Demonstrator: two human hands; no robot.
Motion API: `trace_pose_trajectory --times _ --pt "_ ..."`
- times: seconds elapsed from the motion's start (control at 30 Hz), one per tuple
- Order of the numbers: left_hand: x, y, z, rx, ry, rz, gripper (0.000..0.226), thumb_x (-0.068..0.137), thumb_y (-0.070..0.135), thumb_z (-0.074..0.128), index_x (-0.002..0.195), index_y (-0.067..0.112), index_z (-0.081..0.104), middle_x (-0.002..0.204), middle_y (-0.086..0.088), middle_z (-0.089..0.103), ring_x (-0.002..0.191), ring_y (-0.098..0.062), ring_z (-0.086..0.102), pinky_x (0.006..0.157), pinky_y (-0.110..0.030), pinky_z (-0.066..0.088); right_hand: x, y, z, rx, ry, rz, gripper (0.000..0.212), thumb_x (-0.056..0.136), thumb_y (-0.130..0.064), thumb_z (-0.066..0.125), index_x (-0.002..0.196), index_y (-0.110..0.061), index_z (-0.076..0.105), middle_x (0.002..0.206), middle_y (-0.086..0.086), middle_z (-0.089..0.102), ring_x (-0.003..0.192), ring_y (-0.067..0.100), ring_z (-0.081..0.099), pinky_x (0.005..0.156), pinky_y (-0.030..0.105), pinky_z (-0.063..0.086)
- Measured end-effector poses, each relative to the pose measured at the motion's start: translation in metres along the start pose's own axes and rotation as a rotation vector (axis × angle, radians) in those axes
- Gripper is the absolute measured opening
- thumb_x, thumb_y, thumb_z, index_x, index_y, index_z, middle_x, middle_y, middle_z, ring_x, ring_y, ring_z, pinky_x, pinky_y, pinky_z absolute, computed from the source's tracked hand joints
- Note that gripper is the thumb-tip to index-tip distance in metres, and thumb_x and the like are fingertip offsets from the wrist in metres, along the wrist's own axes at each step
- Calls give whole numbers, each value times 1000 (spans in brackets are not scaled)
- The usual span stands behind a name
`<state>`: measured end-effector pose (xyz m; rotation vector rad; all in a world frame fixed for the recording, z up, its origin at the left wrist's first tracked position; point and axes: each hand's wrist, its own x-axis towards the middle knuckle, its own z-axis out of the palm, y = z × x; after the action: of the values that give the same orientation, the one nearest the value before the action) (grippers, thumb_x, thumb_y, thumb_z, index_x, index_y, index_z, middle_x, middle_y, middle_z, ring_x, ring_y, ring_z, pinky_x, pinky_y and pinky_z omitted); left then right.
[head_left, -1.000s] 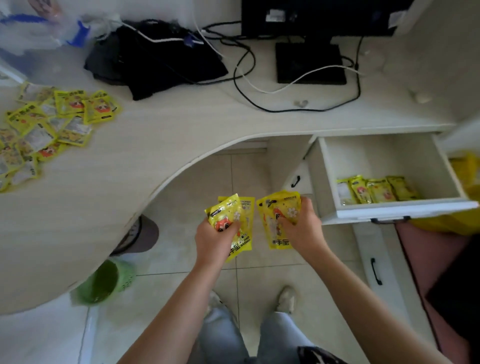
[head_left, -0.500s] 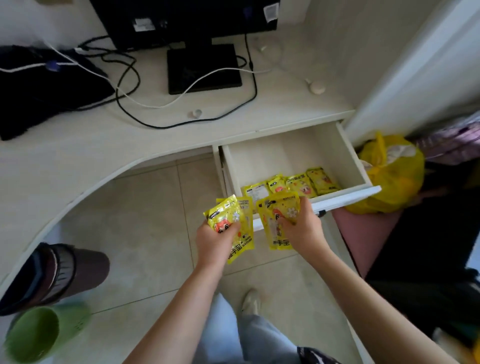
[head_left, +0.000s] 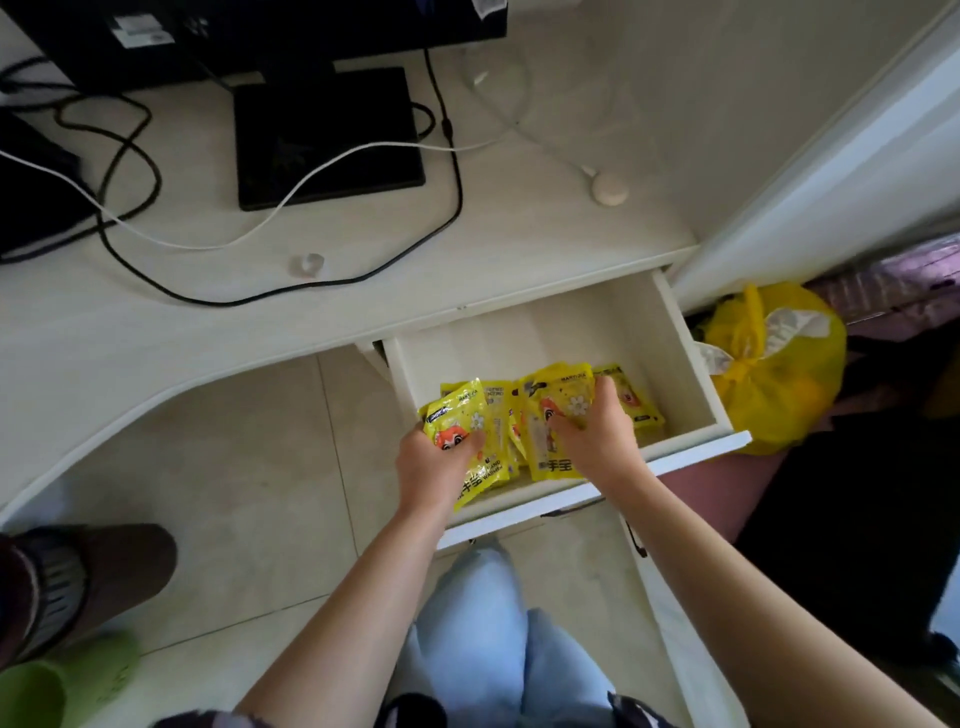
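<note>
Mid-stow by my read: left hand (head_left: 431, 467) grips a first bunch of yellow packets (head_left: 457, 415), right hand (head_left: 597, 441) grips a second bunch (head_left: 558, 410), hands apart, both low over the open drawer (head_left: 691, 364). Stowed packets (head_left: 636, 402) already lie inside at the right; both bunches not yet released

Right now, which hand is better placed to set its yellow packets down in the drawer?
The right grip. Its right bundle is over the drawer floor, beside the lying packets. The left grip holds the left bundle at the front left corner, partly over the front edge.
</note>
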<state>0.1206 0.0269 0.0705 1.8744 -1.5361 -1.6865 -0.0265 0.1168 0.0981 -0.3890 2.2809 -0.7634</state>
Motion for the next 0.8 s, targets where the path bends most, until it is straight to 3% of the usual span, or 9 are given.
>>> trace_pose_trajectory --times 0.27,0.37,0.43,0.57,0.73,0.8 --pt "60 1 26 98 11 -51 25 74 19 80 95 12 68 85 0 70 77 -17 66 70 -24 46 66 -4 23 -28 -122 79 46 89 -24 63 126 -11 38 94 9 60 62 17 55 49 29 47" --pt "80 -4 36 148 27 -83 30 72 22 80 98 15 67 88 -1 72 82 -21 69 78 -34 55 89 -2 31 -26 -154 140 49 89 -29 64 126 -10 38 96 8 58 65 17 54 57 34 51" --pt "92 -6 43 173 63 -100 38 69 26 80 101 18 61 91 -1 70 84 -23 67 81 -40 55 104 1 37 -30 -168 163 50 89 -28 63 127 -9 37 91 4 53 64 14 51 55 29 48" --pt "109 0 58 155 89 -105 39 78 19 75 108 11 52 92 0 62 84 -22 60 78 -30 49 131 3 49 -38 -229 150 50 90 -30 62 128 -10 35 80 -1 50 62 15 51 50 27 44" --pt "130 -4 70 138 101 -153 38 78 16 74 108 12 51 95 -2 63 86 -24 61 78 -33 49 157 8 67 -12 -270 150 48 88 -31 65 123 -13 37 104 11 59 81 25 60 67 40 53" --pt "138 -8 71 128 107 -153 37 77 15 74 106 12 53 95 -3 65 89 -26 63 77 -34 51 166 10 74 13 -281 185 49 86 -30 67 122 -13 38 109 11 59 89 27 60 71 38 53"
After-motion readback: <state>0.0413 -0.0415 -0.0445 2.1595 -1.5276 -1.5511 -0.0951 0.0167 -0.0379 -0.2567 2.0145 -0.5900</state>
